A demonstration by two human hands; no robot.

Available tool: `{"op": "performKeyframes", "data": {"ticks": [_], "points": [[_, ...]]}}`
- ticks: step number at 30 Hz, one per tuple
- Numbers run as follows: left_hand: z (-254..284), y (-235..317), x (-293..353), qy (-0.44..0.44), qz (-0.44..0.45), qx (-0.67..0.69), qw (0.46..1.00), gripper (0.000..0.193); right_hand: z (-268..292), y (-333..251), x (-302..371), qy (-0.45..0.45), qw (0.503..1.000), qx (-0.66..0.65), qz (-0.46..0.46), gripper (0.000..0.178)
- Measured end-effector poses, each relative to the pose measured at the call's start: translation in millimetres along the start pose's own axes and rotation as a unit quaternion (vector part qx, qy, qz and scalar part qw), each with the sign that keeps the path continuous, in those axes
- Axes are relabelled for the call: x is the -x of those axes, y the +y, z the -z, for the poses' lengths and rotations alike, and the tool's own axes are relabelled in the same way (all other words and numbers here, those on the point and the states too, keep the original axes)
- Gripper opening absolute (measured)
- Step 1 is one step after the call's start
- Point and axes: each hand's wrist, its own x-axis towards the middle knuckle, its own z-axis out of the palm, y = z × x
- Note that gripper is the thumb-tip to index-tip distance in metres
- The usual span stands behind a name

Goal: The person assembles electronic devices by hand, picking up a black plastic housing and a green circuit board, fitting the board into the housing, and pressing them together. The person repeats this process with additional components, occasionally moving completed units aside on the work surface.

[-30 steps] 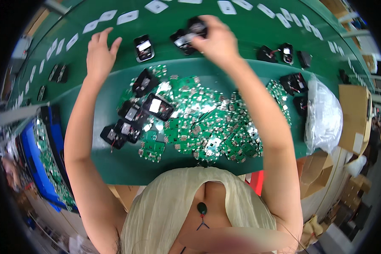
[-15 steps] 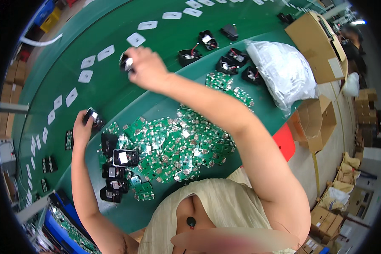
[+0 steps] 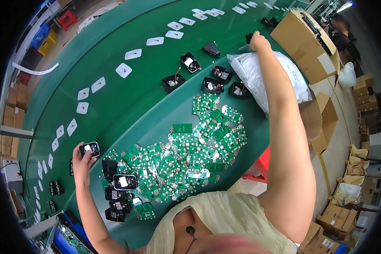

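Observation:
My left hand (image 3: 84, 157) is at the left edge of the green worktable, fingers closed around a small black device housing (image 3: 89, 149) with a pale rim and its open side up. My right arm stretches out to the far right, over the clear plastic bag. At its end my right hand (image 3: 259, 42) has its fingers closed on a black housing (image 3: 249, 38), mostly hidden by the fingers. Several black housings (image 3: 117, 194) are grouped near my left forearm, one pale-rimmed housing (image 3: 125, 182) among them. Beside these spreads a heap of green circuit boards (image 3: 186, 161).
Pale flat plates (image 3: 124, 70) lie in a curved row on the green conveyor belt (image 3: 127, 97). Open black housings with red wires (image 3: 173, 82) sit near the belt's edge. To the right are a stuffed plastic bag (image 3: 283, 70), a cardboard box (image 3: 302, 46) and a red stool (image 3: 260, 167).
My right hand has swung from above the belt at the left to the far right, a dark housing in its fingers. The left hand has turned its housing to show the open side.

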Motion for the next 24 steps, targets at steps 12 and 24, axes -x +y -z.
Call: {"op": "performKeyframes", "data": {"ticks": [12,24], "points": [[-30,29,138,-0.165,0.03,0.19,0.967,0.037,-11,27,-33,-0.131,0.987,0.078,-0.051,0.046],[-50,1,173,-0.208,0.061,0.25,0.944,0.038,-7,28,18,-0.04,0.97,-0.002,0.24,0.046]]}}
